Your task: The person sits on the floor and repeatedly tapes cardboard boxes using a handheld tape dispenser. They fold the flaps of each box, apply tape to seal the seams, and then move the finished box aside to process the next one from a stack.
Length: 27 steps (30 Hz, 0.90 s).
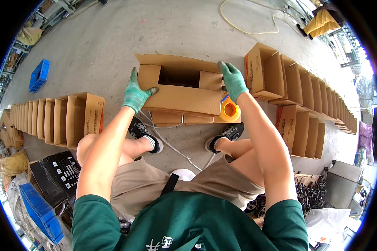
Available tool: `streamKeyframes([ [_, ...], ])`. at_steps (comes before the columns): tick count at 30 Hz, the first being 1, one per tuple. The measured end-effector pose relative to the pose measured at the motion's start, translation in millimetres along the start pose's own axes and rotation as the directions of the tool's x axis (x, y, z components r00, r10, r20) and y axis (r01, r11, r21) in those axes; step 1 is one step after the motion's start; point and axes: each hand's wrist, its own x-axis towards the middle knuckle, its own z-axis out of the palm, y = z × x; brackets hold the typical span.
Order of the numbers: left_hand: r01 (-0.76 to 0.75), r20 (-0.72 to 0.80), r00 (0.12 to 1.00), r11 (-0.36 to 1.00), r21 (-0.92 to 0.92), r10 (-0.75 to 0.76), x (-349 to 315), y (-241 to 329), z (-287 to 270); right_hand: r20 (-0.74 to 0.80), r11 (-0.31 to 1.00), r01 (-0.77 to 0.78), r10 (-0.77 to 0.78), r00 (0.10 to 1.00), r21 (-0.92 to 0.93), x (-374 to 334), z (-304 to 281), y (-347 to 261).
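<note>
A brown cardboard box (184, 98) with its top flaps raised is between my hands, in front of my knees. My left hand (137, 93), in a green glove, grips its left end, with the thumb over the near flap and the fingers along the side. At the right end, my gloved right hand (233, 80) holds the far corner; its thumb is mostly hidden. An orange roll of tape (229, 110) lies just below my right wrist, on a flattened-looking cardboard piece (188, 120) partly covered by the box.
Rows of open cardboard boxes stand at left (75, 119) and right (305, 90). A blue crate (39, 75) sits on the far-left floor, and a blue bin (40, 213) near left. Black metal parts (312, 192) are heaped at near right. A white cord (171, 146) runs between my shoes.
</note>
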Motion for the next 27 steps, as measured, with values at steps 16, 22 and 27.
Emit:
streamKeyframes([
  [16, 0.030, -0.018, 0.999, 0.999, -0.016, -0.030, -19.1, -36.6, -10.7, 0.205, 0.965, 0.220, -0.189, 0.960, -0.140, -42.5, 25.6, 35.1],
  [22, 0.055, -0.017, 0.998, 0.998, -0.031, -0.055, -15.1, -44.2, -10.1, 0.221, 0.956, 0.244, -0.205, 0.954, -0.166, -42.4, 31.4, 38.9],
  [27, 0.039, 0.018, 0.999, 0.999, -0.013, -0.039, -16.5, -39.7, -6.7, 0.225, 0.888, 0.306, -0.239, 0.945, -0.344, -45.4, 30.4, 43.0],
])
